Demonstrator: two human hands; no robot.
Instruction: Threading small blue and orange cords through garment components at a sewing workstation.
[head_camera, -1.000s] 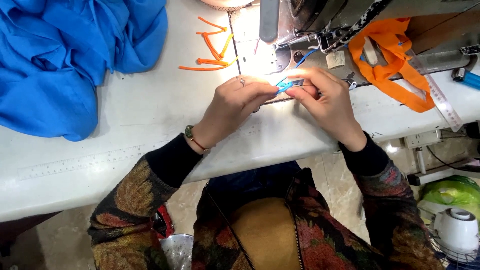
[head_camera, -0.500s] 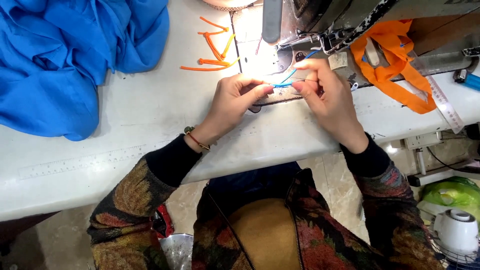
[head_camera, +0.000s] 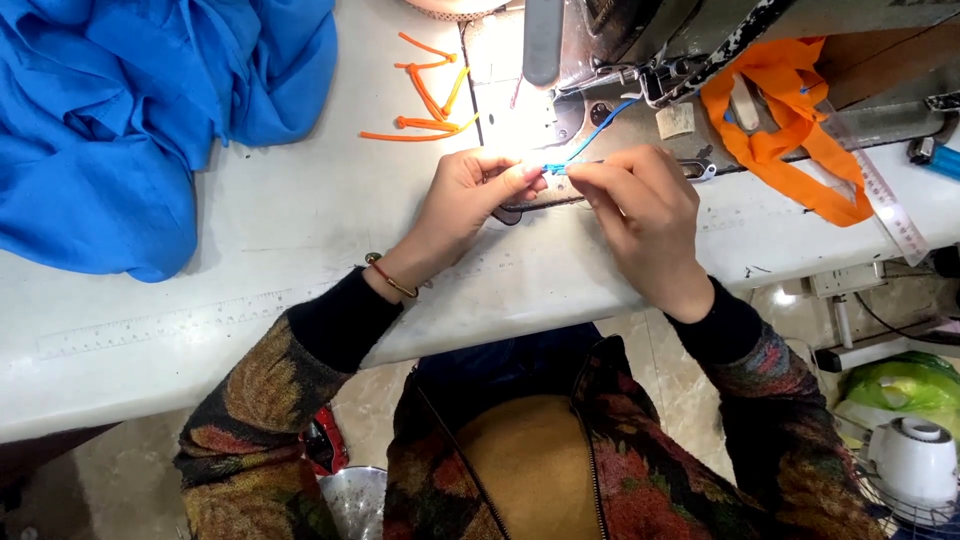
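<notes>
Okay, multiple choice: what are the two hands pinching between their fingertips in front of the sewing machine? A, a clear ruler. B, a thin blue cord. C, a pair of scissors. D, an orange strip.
B: the left hand and right hand meet fingertip to fingertip on a thin blue cord that runs up toward the sewing machine; the orange strips lie apart on the table.

Both forearms reach forward in dark cuffs and patterned sleeves. The left hand (head_camera: 462, 205) and right hand (head_camera: 640, 205) meet fingertip to fingertip, thumbs and forefingers pinched together, other fingers curled. A bracelet circles the left wrist.
</notes>
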